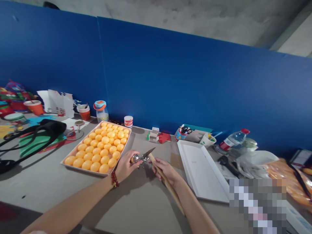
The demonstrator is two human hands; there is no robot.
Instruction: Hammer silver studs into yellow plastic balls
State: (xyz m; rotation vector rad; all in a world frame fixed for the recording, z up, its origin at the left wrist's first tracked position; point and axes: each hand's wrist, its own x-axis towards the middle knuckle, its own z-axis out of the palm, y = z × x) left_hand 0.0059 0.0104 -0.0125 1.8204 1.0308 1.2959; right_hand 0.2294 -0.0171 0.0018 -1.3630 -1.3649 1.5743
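Your forearms (80,206) are slanting inward — left hand (126,165) pinching a silvery piece (136,158), right hand (167,171) gripping a wooden stick (168,186)

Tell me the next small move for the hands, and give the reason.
I'd probably ease the left hand slightly back while keeping its hold on the shiny silver piece. Its fingertips appear close to the dark pointed blade, and the right hand grips the wooden stick right beside that blade.
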